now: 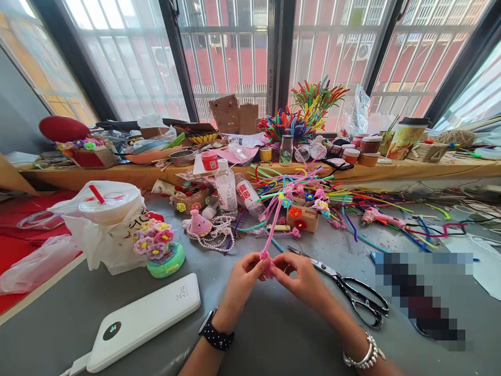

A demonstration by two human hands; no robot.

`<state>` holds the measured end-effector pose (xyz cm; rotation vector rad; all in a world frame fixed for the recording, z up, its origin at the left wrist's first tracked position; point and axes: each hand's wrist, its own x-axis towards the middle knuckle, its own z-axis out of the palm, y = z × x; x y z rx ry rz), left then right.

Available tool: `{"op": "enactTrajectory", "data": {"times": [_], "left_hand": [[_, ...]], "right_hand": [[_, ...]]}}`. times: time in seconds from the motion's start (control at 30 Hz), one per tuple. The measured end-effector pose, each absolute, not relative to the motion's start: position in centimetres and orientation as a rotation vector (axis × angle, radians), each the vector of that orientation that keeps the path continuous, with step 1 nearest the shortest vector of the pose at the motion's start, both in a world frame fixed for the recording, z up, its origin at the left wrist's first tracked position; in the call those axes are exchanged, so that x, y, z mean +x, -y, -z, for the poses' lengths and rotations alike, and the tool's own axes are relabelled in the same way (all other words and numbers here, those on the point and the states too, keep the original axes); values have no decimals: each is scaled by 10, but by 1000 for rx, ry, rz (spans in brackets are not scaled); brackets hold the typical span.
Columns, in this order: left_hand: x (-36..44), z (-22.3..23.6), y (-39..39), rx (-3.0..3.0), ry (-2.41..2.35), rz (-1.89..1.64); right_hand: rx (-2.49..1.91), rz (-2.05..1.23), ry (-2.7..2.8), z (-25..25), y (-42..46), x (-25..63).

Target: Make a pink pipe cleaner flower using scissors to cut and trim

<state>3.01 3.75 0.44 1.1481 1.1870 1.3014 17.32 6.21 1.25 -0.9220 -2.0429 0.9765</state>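
Note:
A pink pipe cleaner [271,233] runs up and away from my fingers, its near end bunched into small loops. My left hand [246,275] pinches the bunched part between thumb and fingertips. From the other side, the thumb and fingers of my right hand [299,275] close on the same pink bunch. My fingertips partly cover the loops, so their exact shape is hidden. Just beyond my right hand lie black-handled scissors [344,284], their blades slightly apart and pointing away to the left. Both hands are above the grey table [270,329].
On the left are a white power bank [146,321], a fuzzy flower pot [166,260] and a bagged drink cup [113,209]. Plastic bottles [226,188], pearl strings [219,232] and a flower-trimmed box [303,216] stand ahead. To the right are a pink glue gun [381,218] and loose pipe cleaners.

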Motion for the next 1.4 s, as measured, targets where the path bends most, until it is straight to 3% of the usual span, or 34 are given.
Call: {"op": "enactTrajectory", "data": {"times": [0.17, 0.37, 0.5, 0.6, 0.73, 1.0, 1.4], "left_hand": [[30, -4, -37, 1162, -1229, -1288], [30, -6, -38, 1148, -1214, -1304], [30, -7, -37, 1208, -1275, -1226], [30, -10, -35, 1348, -1358, -1155], [31, -14, -32, 1373, -1313, -1120], [27, -9, -37, 1174, -1283, -1267], [30, -8, -29, 1360, -1123, -802]], "right_hand": [[-892, -890, 2113, -13, -60, 173], [-956, -1054, 1823, -7, -71, 182], [-1082, -545, 1484, -13, -74, 196], [-1041, -343, 1754, -20, -72, 201], [-932, -706, 2117, -22, -69, 197], [-854, -1447, 1870, -26, -62, 186], [-826, -1666, 1764, -13, -63, 180]]}}
